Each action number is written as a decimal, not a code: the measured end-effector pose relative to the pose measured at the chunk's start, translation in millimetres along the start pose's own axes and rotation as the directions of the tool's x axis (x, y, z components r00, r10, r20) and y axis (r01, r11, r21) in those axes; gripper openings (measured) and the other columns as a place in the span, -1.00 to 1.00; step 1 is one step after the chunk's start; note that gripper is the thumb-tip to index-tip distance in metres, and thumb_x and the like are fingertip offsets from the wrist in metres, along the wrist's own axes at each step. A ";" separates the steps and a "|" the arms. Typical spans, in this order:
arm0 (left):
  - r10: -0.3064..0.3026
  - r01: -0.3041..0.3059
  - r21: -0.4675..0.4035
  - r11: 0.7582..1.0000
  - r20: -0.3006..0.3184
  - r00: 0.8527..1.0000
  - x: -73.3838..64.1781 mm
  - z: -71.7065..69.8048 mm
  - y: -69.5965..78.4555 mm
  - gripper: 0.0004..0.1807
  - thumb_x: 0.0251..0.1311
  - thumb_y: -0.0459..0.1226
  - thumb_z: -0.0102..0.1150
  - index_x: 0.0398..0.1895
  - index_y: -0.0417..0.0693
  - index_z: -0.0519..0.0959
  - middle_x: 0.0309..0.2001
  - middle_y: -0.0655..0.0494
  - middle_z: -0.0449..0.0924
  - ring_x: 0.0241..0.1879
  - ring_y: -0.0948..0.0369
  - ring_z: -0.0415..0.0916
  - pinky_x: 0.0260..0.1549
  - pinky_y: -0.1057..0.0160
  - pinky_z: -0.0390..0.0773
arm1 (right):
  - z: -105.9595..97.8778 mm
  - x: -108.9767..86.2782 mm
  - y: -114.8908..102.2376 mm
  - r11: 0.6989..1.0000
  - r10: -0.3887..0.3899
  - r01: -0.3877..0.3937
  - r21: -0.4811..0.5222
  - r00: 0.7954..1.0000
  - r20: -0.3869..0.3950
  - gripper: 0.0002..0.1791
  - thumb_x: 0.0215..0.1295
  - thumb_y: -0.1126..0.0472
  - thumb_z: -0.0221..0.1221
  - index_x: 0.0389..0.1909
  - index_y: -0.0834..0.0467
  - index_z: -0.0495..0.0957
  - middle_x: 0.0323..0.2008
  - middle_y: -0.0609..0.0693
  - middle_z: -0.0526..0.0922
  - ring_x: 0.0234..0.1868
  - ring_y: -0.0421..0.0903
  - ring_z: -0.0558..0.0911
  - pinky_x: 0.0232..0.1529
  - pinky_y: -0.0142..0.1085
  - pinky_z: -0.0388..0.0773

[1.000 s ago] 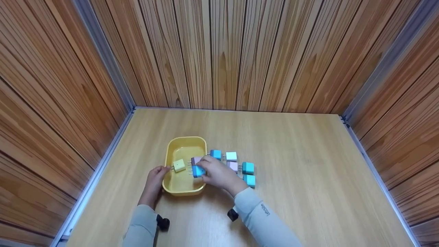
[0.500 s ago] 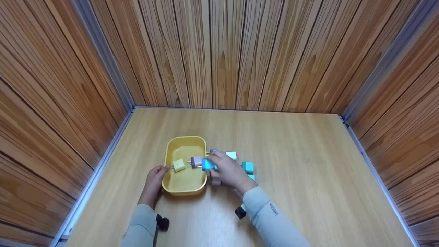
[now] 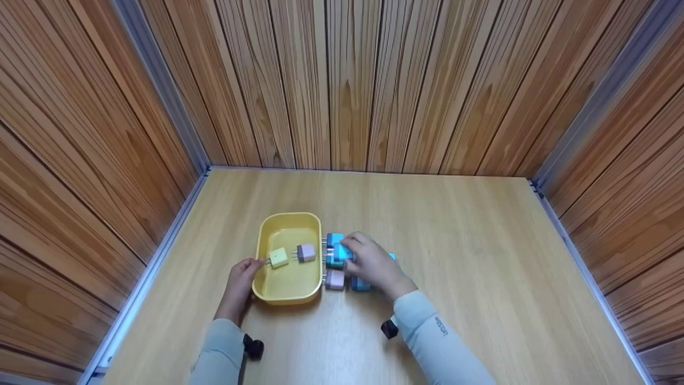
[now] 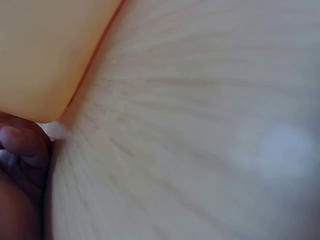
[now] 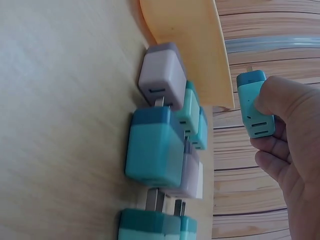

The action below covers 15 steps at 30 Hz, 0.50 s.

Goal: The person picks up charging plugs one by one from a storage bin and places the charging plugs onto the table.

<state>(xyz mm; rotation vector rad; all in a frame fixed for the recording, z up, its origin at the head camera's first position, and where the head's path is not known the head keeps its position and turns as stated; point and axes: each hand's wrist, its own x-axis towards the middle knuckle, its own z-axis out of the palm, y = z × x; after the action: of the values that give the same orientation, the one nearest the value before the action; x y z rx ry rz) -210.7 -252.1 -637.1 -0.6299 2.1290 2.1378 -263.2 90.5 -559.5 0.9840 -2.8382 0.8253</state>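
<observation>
Hands apart at a yellow tray (image 3: 289, 301), one steadying it, one lifting a blue charger plug (image 3: 342, 252).

Left hand (image 3: 241, 280) grips the tray's left side, its fingers partly hidden; right hand (image 3: 374, 264) pinches the blue charger plug between thumb and fingers, above a cluster of plugs on the table (image 3: 459, 240), just right of the tray. A pale yellow plug (image 3: 278, 258) and a purple plug (image 3: 306, 252) lie inside the tray. The step seems to be carrying one plug between tray and cluster; setting it down here would call for lowering it into a gap, clear of the pink plug (image 3: 335, 279) and other neighbours, then loosening the pinch.
</observation>
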 end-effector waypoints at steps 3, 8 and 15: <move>0.019 -0.019 0.003 1.000 -0.010 1.000 -0.2 0.7 -0.5 -0.56 0.42 -0.01 0.17 -0.28 -0.27 0.45 -0.51 0.04 0.44 -0.64 0.21 0.38 -0.68 0.31 0.35 | -2.3 -1.3 3.4 1.000 0.017 -0.017 0.003 1.000 0.000 -0.43 0.35 0.17 0.28 0.37 0.14 0.48 0.24 0.01 0.51 0.24 -0.06 0.54 0.30 -0.12 0.49; 0.015 -0.015 0.020 1.000 -0.022 1.000 2.2 1.0 -3.7 -0.58 0.41 0.00 0.16 -0.29 -0.22 0.45 -0.51 0.07 0.44 -0.63 0.21 0.39 -0.68 0.32 0.36 | -4.0 -4.2 8.8 0.997 0.075 -0.075 0.005 0.997 0.022 -0.43 0.38 0.14 0.25 0.40 0.05 0.46 0.23 -0.04 0.50 0.24 -0.09 0.54 0.31 -0.12 0.48; 0.017 -0.017 0.009 1.000 -0.008 1.000 3.4 0.9 -3.5 -0.55 0.40 0.01 0.17 -0.27 -0.26 0.46 -0.53 0.07 0.45 -0.65 0.22 0.38 -0.69 0.31 0.35 | -7.7 -7.9 17.5 0.993 0.119 -0.119 0.004 0.993 0.027 -0.44 0.41 0.09 0.23 0.41 0.02 0.45 0.25 -0.05 0.48 0.23 -0.09 0.54 0.30 -0.08 0.49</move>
<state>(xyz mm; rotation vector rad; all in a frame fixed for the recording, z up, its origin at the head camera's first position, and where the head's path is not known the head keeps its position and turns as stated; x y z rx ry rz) -213.0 -251.9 -641.5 -0.6232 2.1549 2.1370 -268.2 110.3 -562.7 0.8391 -2.9436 0.8359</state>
